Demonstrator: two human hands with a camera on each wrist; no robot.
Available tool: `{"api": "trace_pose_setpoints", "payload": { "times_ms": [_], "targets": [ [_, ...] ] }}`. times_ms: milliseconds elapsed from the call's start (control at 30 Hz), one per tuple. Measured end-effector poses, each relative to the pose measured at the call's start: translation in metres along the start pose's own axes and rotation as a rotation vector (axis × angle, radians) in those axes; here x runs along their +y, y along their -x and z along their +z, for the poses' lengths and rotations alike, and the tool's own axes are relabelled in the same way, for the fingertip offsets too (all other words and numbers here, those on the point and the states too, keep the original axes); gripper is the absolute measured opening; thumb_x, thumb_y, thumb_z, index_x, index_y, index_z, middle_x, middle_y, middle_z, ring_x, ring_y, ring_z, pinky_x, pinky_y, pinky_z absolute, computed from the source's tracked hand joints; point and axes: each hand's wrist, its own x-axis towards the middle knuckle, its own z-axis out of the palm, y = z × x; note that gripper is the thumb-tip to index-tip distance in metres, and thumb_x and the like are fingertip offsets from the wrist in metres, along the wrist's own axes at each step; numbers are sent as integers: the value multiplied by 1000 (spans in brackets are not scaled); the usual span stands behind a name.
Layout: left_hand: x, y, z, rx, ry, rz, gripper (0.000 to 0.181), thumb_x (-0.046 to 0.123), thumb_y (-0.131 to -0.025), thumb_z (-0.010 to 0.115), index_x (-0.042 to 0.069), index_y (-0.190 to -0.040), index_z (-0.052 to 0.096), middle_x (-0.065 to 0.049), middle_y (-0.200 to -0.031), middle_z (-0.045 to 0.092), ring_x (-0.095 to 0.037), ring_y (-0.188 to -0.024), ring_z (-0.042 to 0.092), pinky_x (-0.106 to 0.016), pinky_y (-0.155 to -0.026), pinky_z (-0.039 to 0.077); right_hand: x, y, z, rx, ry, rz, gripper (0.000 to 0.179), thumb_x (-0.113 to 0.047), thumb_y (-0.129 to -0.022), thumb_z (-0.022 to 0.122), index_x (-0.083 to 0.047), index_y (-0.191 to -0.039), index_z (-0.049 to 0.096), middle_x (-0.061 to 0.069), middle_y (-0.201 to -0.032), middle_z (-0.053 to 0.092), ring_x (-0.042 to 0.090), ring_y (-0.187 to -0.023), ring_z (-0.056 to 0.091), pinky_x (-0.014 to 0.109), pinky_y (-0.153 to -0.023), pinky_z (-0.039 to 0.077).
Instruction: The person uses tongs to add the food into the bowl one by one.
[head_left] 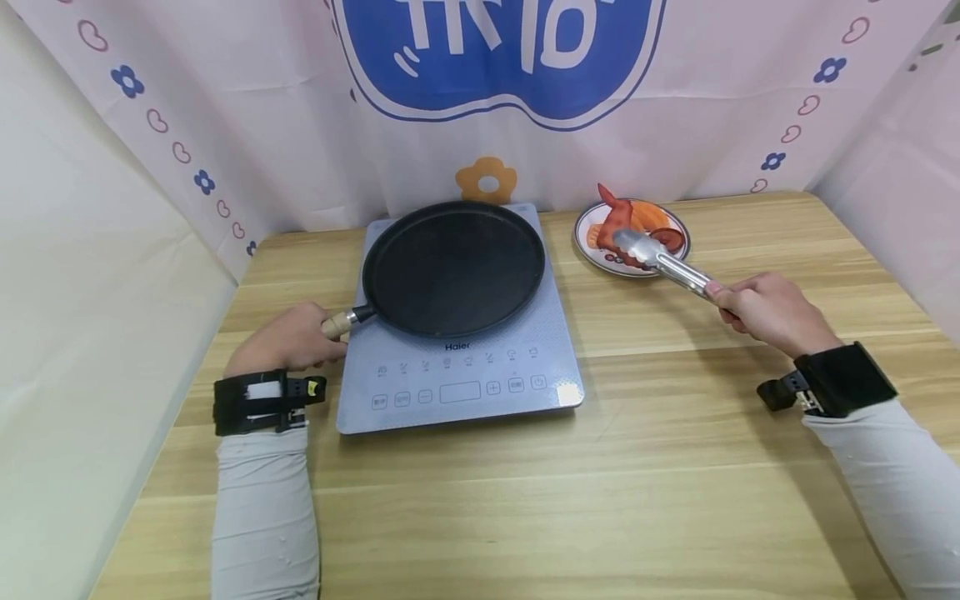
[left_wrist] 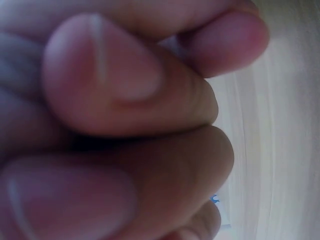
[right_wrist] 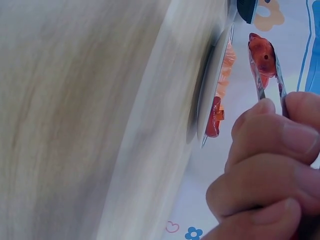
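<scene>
Curled around the wooden handle (head_left: 337, 324) of a flat black pan (head_left: 457, 267), my left hand (head_left: 279, 340) is at the left of the table. The left wrist view shows its curled fingers (left_wrist: 175, 170) close up, with the handle hidden. My right hand (head_left: 776, 312) grips metal tongs (head_left: 684, 273) near their back end. Between the tongs' tips is a reddish-brown chicken wing (right_wrist: 262, 55), above the level of the plate (right_wrist: 208, 95) in the right wrist view. From the head, the wing overlaps the plate, where orange slices (head_left: 649, 217) and a dark red round piece (head_left: 667, 240) lie.
Under the pan sits a grey induction cooker (head_left: 465, 412) with touch controls along its front. A wooden table (head_left: 525, 508) carries everything. Behind it hangs a white printed cloth (head_left: 712, 125), close to the plate and cooker.
</scene>
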Motion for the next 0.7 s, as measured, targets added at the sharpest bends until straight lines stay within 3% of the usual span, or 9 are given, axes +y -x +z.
{"api": "trace_pose_setpoints", "payload": {
  "times_ms": [700],
  "targets": [
    [-1,0,-1,2,-7,25,21,14,-90,67,10,-73,56,1,-63,60,-14,-56,54,-28,-54,46,-9,3,-3,-10,-22,1,70,-67,-105,40,-6,-84,65,-3,-67,51,18,-59,43,36,-53,32]
  ]
}}
